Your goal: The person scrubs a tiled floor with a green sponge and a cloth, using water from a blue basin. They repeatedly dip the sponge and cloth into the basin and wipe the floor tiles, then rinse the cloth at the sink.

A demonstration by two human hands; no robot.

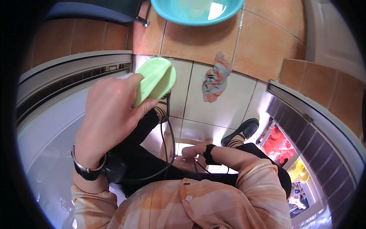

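Observation:
My left hand (111, 111) grips a light green plastic scrubbing brush (160, 75) by its raised handle. Frayed bristles stick out around the brush's rim, and its underside faces away from me. The brush is held up over the floor, at the left of my legs. Between my knees, low down, my right hand (191, 151) has its fingers curled by a wooden stool (207, 141); whether it grips the stool is unclear. Ahead on the white tiles lies a crumpled red and grey cloth (216, 78).
A turquoise basin (197, 20) holding water stands on terracotta tiles (263, 37) ahead. On the right, an open drawer unit (308, 183) holds red and yellow net bags. A glossy white surface (57, 148) borders my left. Black cables (173, 140) hang over my lap.

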